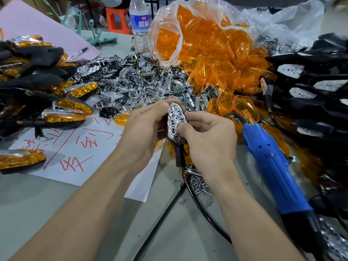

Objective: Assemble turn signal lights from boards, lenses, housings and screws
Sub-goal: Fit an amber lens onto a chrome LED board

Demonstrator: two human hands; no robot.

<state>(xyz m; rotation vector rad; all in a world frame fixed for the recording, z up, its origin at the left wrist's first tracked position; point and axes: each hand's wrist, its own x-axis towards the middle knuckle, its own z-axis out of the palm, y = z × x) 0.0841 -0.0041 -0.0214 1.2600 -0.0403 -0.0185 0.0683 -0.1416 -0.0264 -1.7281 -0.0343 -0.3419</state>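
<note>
Both grips meet just above the middle of the surface [47,204]: the left grip [148,127] curls its fingers round a black housing [179,155] from the left, while the right grip [209,140] pinches the chrome reflector [176,119] seated in that housing, thumb pressed on its lower right edge. The part stands roughly upright, its pointed end far and its black stem pointing near. A little heap of screws [199,185] lies on the surface just near of the stem. To the right of the right grip a blue power screwdriver [273,166] lies slanted, its cable [163,213] trailing across the near surface. Far of the grips spreads a pile of loose chrome reflectors [135,80], and to its right orange lenses [203,40] spill from a clear plastic bag [163,25]. Finished lights [71,108] with orange lenses are stacked on the left, one more [20,161] apart at the near left. A mass of black housings with white boards [316,87] fills the right side. A white sheet with red writing [84,147] lies under the left grip, a pink sheet [37,29] sits far left, and a water bottle [140,21] stands far behind the chrome pile.
</note>
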